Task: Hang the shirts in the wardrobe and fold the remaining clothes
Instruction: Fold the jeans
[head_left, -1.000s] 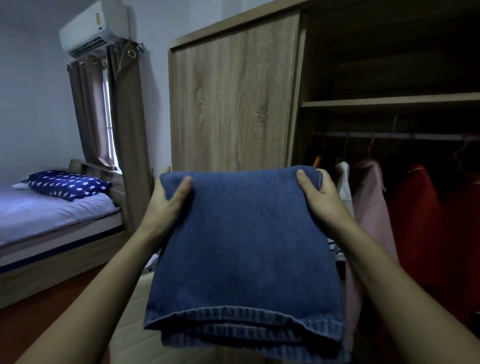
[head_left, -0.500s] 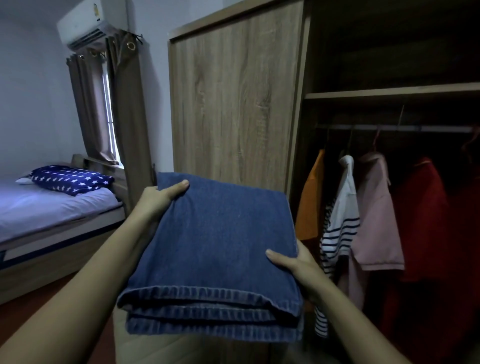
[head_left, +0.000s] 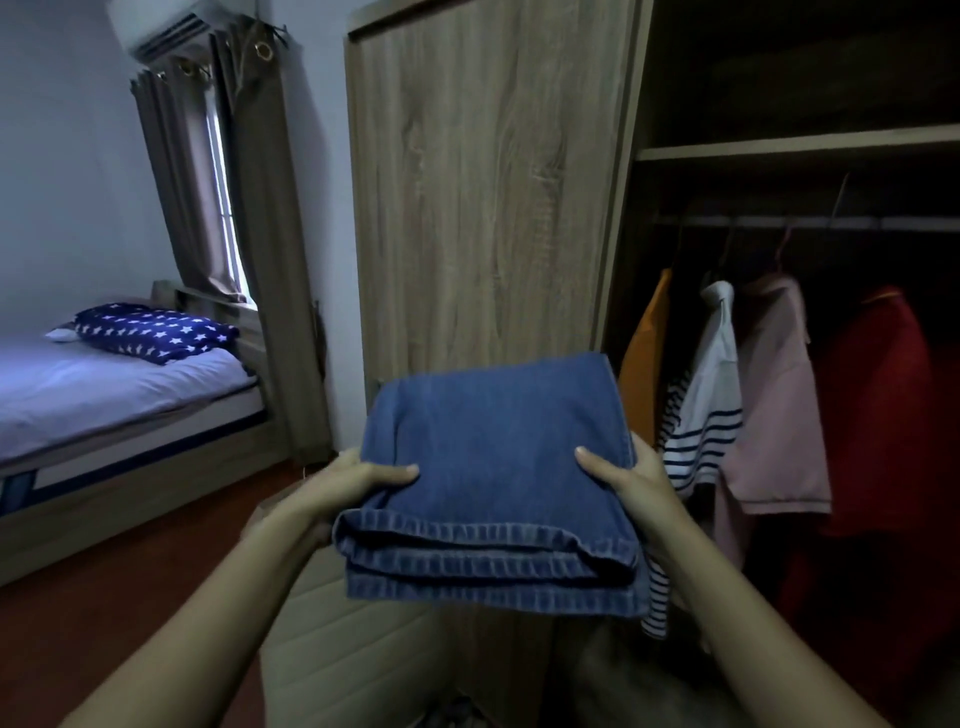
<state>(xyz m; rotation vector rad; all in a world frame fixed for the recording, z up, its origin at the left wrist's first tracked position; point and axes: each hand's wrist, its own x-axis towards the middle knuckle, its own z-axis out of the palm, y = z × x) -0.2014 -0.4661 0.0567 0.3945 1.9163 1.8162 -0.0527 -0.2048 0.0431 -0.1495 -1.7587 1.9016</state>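
I hold the folded jeans (head_left: 493, 467) flat out in front of me, clear of any surface, with my left hand (head_left: 343, 483) on their nine o'clock edge and my right hand (head_left: 636, 486) on their three o'clock edge. On each side my fingers (head_left: 395, 473) are clamped on the denim: the thumbs lie on top, pointing in toward each other, and the rest go underneath, out of sight. The stitched hems of the stack face me at six o'clock, and the far edge points away at twelve. Beyond that far edge stands the wardrobe (head_left: 483, 182) with its wooden door, and at two o'clock from the jeans its open half shows a rail (head_left: 831, 223) under a shelf (head_left: 779, 148). An orange shirt (head_left: 641, 374), a striped shirt (head_left: 711, 405), a pink shirt (head_left: 779, 405) and a red shirt (head_left: 878, 415) hang there side by side, the striped one just beside my right hand. Off at ten o'clock the bed (head_left: 104, 395) carries a star-print pillow (head_left: 150, 332), near a curtain (head_left: 260, 208).
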